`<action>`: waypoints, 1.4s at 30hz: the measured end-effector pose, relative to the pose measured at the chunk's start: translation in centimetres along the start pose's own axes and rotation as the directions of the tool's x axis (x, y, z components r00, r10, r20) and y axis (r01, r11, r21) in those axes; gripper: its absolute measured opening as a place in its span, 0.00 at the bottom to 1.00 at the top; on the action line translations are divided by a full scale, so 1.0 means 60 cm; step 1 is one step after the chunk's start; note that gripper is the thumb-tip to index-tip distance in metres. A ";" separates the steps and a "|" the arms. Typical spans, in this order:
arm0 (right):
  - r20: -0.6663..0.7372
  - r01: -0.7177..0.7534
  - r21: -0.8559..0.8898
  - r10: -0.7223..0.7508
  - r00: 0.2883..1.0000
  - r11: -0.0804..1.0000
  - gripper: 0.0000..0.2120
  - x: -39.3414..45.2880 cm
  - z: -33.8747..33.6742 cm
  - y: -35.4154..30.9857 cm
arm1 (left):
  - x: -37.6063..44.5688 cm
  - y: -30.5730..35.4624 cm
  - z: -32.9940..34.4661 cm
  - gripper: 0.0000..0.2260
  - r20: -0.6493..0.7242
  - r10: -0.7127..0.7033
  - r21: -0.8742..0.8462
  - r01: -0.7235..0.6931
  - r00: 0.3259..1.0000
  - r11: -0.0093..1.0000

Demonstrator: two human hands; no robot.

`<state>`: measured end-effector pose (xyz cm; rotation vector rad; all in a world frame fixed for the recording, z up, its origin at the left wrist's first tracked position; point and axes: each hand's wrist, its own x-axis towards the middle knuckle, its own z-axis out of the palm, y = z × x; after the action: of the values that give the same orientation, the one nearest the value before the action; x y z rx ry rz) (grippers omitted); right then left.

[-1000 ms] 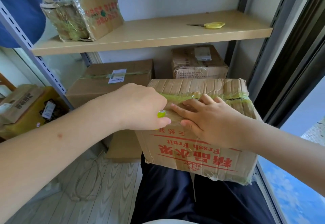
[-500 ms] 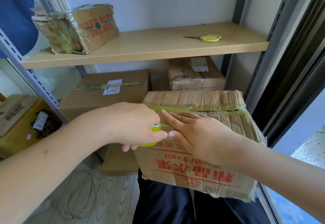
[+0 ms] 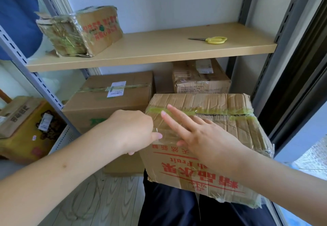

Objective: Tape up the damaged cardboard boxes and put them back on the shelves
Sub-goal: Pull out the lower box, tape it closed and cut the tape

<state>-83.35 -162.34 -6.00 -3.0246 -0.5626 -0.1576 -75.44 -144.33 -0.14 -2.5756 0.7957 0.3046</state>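
A crumpled cardboard box [image 3: 230, 105] with red print lies on my lap, old greenish tape running along its top seam. My left hand [image 3: 131, 130] is at the box's near left corner, fingers curled, pinching clear tape [image 3: 163, 136] against the edge. The roll itself is hidden behind that hand. My right hand [image 3: 200, 133] lies flat on the box top with straight fingers, the fingertips reaching the greenish seam.
The wooden shelf [image 3: 159, 55] holds a taped-up box [image 3: 83, 32] at its left and yellow scissors [image 3: 215, 40] at its right. Two boxes [image 3: 109, 98] [image 3: 200, 77] stand below it. A yellow box [image 3: 23, 124] sits at far left. A cord [image 3: 85, 190] lies on the plank floor.
The green tape roll seen in my left hand has gone out of sight. My right hand's fingers have stretched further up the box top to the seam. The view has tilted down.
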 end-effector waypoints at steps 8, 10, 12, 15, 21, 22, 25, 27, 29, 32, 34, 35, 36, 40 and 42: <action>0.063 -0.022 0.098 0.016 0.998 0.995 0.31 0.004 0.014 0.026 | -0.033 -0.115 0.026 0.21 -0.153 0.336 -0.292 -0.367 0.929 0.883; 0.122 -0.039 0.105 0.026 0.992 0.994 0.31 0.007 0.010 0.021 | -0.041 -0.132 0.046 0.22 -0.237 0.358 -0.231 -0.410 0.903 0.882; 0.150 -0.053 0.103 0.037 0.988 0.993 0.31 0.005 0.006 0.015 | -0.036 -0.146 0.061 0.27 -0.324 0.315 -0.040 -0.346 0.892 0.938; 0.150 -0.061 0.067 0.050 0.987 0.996 0.32 -0.005 0.000 0.009 | -0.022 -0.186 0.077 0.32 -0.333 0.174 0.011 -0.180 0.927 0.984; 0.181 -0.070 0.045 0.060 0.982 0.997 0.31 -0.007 -0.012 0.009 | 0.029 -0.190 0.131 0.33 -0.369 0.158 -0.089 -0.204 0.916 0.975; 0.187 -0.073 0.054 0.062 0.980 0.996 0.31 -0.007 -0.013 0.010 | 0.039 -0.191 0.138 0.32 -0.377 0.160 -0.097 -0.211 0.912 0.973; 0.203 -0.058 0.033 0.050 0.978 0.998 0.30 -0.004 -0.017 0.009 | 0.065 -0.192 0.154 0.31 -0.440 0.174 -0.117 -0.249 0.881 0.961; 0.209 -0.025 -0.024 0.030 0.977 0.999 0.30 0.002 -0.025 0.006 | 0.083 -0.189 0.163 0.33 -0.468 0.189 -0.133 -0.280 0.863 0.951; 0.169 0.079 -0.114 -0.059 0.984 0.990 0.31 0.020 -0.036 0.005 | 0.098 -0.185 0.172 0.33 -0.452 0.184 -0.217 -0.307 0.873 0.927; 0.067 0.208 -0.211 -0.198 0.978 0.955 0.33 0.067 -0.051 -0.007 | 0.109 -0.178 0.171 0.31 -0.426 0.163 -0.355 -0.330 0.890 0.875; 0.072 0.260 -0.322 -0.250 0.966 0.910 0.33 0.108 -0.046 -0.027 | 0.113 -0.174 0.169 0.30 -0.422 0.177 -0.388 -0.354 0.889 0.851; 0.106 0.292 -0.344 -0.272 0.956 0.892 0.33 0.126 -0.034 -0.037 | 0.114 -0.172 0.169 0.27 -0.423 0.187 -0.407 -0.371 0.886 0.835; 0.141 0.302 -0.319 -0.271 0.952 0.898 0.32 0.140 -0.020 -0.045 | 0.113 -0.170 0.170 0.23 -0.423 0.195 -0.425 -0.384 0.885 0.819; 0.168 0.208 -0.102 -0.189 0.967 0.973 0.29 0.166 0.021 -0.050 | 0.107 -0.172 0.177 0.21 -0.303 0.198 -0.550 -0.341 0.932 0.763; 0.163 0.219 -0.070 -0.206 0.965 0.973 0.28 0.163 0.020 -0.045 | 0.097 -0.185 0.181 0.14 -0.217 0.243 -0.675 -0.325 0.946 0.663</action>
<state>-75.13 -156.23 -6.00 -3.0717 -0.9183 0.0458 -65.22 -133.93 -7.97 -3.1852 1.3488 0.6885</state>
